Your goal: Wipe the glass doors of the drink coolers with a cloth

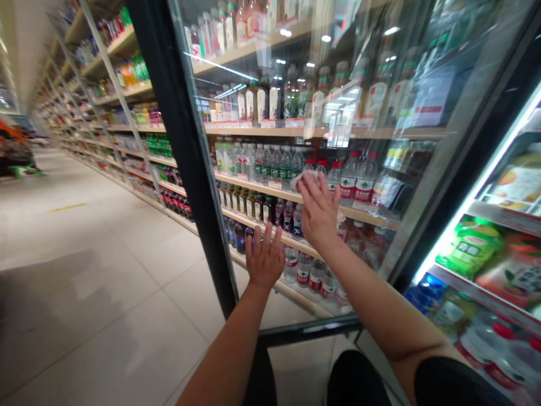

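Note:
A glass door [296,332] with a black frame stands open in front of me, with shelved bottles showing through its pane. My right hand [319,211] presses a crumpled whitish cloth [297,181] flat to the glass around mid-height. Most of the cloth is hidden under the fingers. Lower and to the left, my left hand [265,259] rests against the pane, fingers stretched and slightly apart, holding nothing.
Right of the door, a lit cooler [477,270] holds packaged drinks and bottles. Long store shelves [122,90] full of drinks run back on the left beside a tiled floor [93,304]. Reflections of ceiling lights streak the glass.

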The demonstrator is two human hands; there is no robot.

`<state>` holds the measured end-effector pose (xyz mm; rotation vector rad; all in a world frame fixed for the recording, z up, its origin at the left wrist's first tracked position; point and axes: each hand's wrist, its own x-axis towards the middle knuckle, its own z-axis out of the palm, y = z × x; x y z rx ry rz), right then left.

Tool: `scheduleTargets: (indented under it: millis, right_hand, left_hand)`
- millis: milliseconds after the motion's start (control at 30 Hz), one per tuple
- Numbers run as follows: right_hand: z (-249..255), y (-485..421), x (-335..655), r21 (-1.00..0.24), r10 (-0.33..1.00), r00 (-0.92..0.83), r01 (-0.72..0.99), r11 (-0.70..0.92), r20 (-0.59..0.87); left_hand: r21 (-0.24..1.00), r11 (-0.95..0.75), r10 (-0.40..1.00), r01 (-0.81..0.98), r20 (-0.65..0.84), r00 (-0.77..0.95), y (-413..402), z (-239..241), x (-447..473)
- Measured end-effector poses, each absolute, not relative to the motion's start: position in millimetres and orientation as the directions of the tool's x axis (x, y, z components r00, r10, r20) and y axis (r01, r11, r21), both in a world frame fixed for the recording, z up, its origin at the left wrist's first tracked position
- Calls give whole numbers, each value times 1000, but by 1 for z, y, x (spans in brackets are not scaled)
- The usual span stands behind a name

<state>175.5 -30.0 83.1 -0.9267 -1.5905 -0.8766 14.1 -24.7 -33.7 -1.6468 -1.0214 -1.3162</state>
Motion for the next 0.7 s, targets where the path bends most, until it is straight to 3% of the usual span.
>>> scheduleTargets:
  millis: [100, 300, 367, 533, 600, 700]
  right_hand:
    - [92, -30, 170, 39, 127, -106, 897, 441, 986]
    - [61, -45, 157, 192, 157, -318, 826, 530, 935]
    - [70, -42, 167, 154, 147, -264, 843, 516, 953]
    - [82, -27, 206, -98, 71, 74, 889, 447, 995]
    - [62, -27, 213, -102, 83, 72, 888, 449, 994]
    - [23, -33, 214, 15, 126, -80, 892, 452, 989]
  left_hand:
    - [-110, -344, 105, 932, 982, 155, -26, -33, 14]
    - [-131, -335, 90, 933, 981, 170, -28, -31, 14]
    - [-136, -335, 80, 932, 982, 172, -28, -31, 14]
    - [-134, -328, 80, 935, 982, 169, -27, -32, 15]
    - [-130, -320, 86, 939, 983, 165, -27, -32, 14]
    - [-145, -317, 75, 937, 981, 178, -26, -31, 14]
